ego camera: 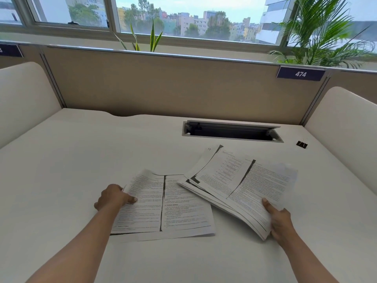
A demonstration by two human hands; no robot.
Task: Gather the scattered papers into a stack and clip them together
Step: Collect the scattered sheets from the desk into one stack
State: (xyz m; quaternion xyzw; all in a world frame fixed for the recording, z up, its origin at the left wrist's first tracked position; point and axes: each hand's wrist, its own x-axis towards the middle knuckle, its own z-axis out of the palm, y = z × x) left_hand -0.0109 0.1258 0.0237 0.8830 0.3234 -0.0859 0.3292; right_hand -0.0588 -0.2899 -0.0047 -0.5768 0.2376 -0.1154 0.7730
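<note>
- Bare forearms [77, 248] reach in from the bottom edge, well apart, over a white desk [71, 156].
- Left hand [114, 198] grips the left edge of a printed sheet [163, 207]: the thumb lies on top and the fingers curl round the edge.
- That sheet lies flat on the desk near the middle, showing two pages of text split by a dark copy line.
- Right hand [280, 223] clamps the near right corner of a stack [240, 184] of printed papers, thumb on top and fingers beneath.
- Sheets in the stack are fanned and uneven; its near corner is lifted off the desk, and its left edge overlaps the right edge of the flat sheet.
- One black clip [302, 144] sits on the desk far right, well apart from the papers and both hands.
- Behind the stack, a cable slot [232, 131] in the desk stands open.
- Along the back runs a beige partition [163, 84] carrying a dark label [301, 74] that reads 474.
- Green plants [318, 37] rise behind the partition, in front of a window [193, 17] showing city buildings.
</note>
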